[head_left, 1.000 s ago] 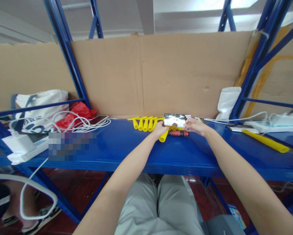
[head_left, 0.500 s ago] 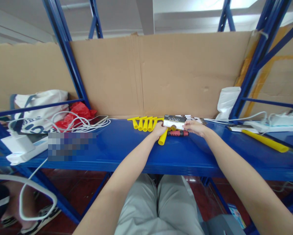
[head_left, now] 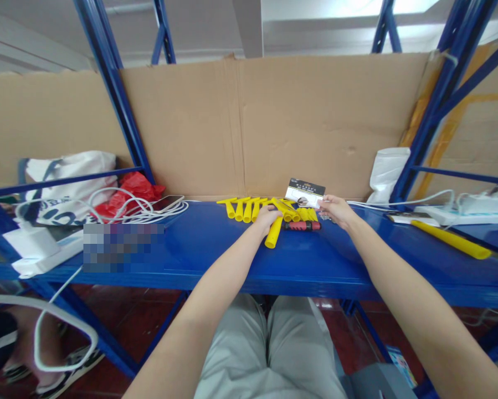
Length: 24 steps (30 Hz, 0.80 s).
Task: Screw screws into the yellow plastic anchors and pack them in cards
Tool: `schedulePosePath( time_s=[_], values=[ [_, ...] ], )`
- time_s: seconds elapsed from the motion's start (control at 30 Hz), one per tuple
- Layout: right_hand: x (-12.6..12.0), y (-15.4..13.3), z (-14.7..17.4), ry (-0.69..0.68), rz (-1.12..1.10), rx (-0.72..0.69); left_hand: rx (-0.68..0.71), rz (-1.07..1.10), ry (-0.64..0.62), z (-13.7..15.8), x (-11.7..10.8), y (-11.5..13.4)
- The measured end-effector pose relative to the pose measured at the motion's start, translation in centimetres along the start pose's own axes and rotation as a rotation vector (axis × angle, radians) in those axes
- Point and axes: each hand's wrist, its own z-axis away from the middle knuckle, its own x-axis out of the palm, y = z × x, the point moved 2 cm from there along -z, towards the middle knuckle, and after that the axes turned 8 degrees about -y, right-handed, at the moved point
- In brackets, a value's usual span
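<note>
My left hand is closed around a yellow T-shaped tool with a round tubular handle, whose open end points toward me. My right hand pinches the lower right corner of a black-and-white printed card, tilted up above the shelf. Just below the card lies a red-and-black screwdriver handle. Left of my left hand, several matching yellow T-shaped tools stand in a row against the cardboard. More yellow pieces lie between my hands, and small bits rest under the right fingers, too small to name.
On the blue shelf, white cables, a power strip, a red bag and a white cloth bag lie left. A yellow tube, another power strip and a white pouch are right. Cardboard backs the shelf.
My left hand has let go of the card and stays on the yellow tool, which has shifted slightly left. My right hand has moved the card up and right, uncovering yellow pieces behind it.
</note>
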Motion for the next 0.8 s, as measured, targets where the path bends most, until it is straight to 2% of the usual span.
schedulePosePath(
  time_s=[0.17,0.37,0.57,0.8],
  values=[
    [0.0,-0.3,0.1,0.042,0.002,-0.035,0.019,0.031,0.079,0.0,-0.2,0.3],
    [0.1,-0.4,0.2,0.05,0.029,-0.042,0.048,0.03,0.028,0.4,-0.3,0.7],
    [0.1,-0.4,0.1,0.054,0.037,-0.047,0.061,0.269,0.096,0.8,-0.4,1.3],
    [0.0,-0.5,0.0,0.085,0.135,-0.06,0.07,0.634,0.321,-0.3,-2.4,1.9]
  ],
)
